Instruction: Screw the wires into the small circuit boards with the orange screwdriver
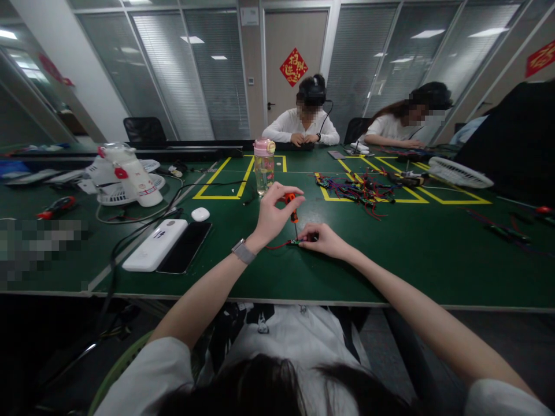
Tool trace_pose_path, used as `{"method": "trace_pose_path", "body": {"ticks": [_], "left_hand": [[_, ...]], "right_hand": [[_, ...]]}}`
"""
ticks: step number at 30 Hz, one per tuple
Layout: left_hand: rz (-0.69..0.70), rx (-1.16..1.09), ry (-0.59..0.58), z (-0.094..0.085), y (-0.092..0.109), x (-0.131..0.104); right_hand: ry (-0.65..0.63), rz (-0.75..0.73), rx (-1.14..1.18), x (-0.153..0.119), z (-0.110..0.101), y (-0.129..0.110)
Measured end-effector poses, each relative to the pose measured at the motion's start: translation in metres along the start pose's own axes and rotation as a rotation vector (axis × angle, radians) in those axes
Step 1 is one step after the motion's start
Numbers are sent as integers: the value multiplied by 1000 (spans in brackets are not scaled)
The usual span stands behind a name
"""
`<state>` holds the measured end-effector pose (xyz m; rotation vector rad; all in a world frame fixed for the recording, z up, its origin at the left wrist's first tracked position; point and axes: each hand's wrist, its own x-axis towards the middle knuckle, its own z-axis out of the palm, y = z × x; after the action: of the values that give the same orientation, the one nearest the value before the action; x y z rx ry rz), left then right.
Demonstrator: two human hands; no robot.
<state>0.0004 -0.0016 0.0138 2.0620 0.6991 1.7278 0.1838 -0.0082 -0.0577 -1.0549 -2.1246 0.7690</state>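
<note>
In the head view, a screwdriver with an orange and black handle stands nearly upright, its thin shaft pointing down. My left hand is closed around the top of the handle, thumb and forefinger curving past it. Under the tip lies a small green circuit board with a red wire running off to the left. My right hand rests on the table and pinches the board's right side between its fingers. Exactly where the tip meets the board is too small to make out.
Beyond my hands stands a pink-lidded bottle. A tangle of wired boards lies right of it. To the left are a white power bank, a black phone and a white fan. Two people sit across the green table.
</note>
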Motion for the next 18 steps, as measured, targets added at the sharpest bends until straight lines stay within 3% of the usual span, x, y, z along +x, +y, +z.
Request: {"method": "trace_pose_path", "body": {"ticks": [3, 9, 15, 18], "left_hand": [[1, 46, -3, -1, -1, 0], [-58, -127, -181, 0, -2, 0], [11, 36, -59, 1, 0, -1], [0, 31, -84, 0, 0, -1]], "right_hand": [[-1, -1, 8, 0, 0, 0], [0, -1, 18, 1, 0, 1], [5, -1, 12, 1, 1, 1], [2, 3, 3, 1, 1, 1]]}}
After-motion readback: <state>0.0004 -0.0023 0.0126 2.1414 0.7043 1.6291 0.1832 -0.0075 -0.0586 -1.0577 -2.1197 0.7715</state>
